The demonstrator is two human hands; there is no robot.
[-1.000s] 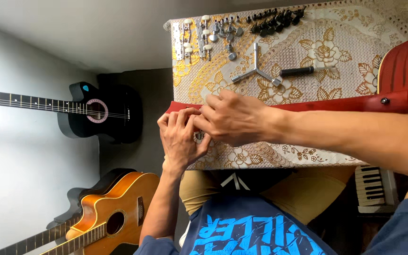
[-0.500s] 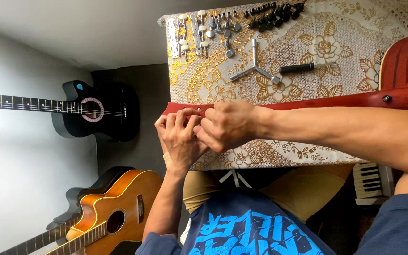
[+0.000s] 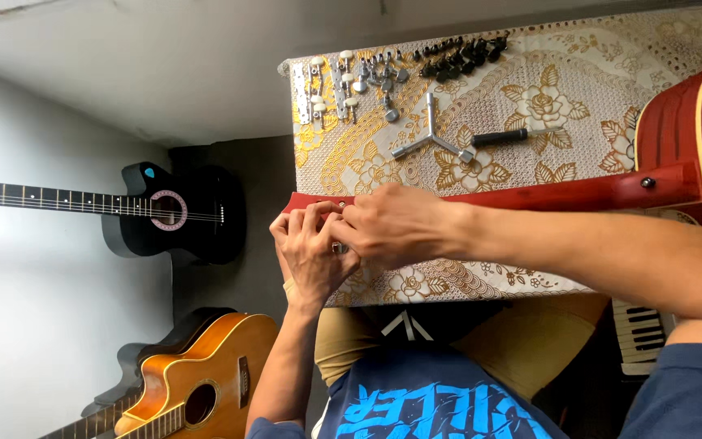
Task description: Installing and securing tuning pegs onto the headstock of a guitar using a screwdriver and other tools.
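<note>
Gripping the headstock end of a red guitar neck (image 3: 530, 195) lying across the cloth-covered tabletop (image 3: 595, 122), the left hand (image 3: 312, 252) and right hand (image 3: 392, 228) close together on it, just below a three-armed wrench (image 3: 431, 142).

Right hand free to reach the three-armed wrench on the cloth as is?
Probably yes. The right hand sits at the red guitar headstock, and the three-armed wrench lies just beyond the neck on the patterned cloth, with nothing between.
</note>
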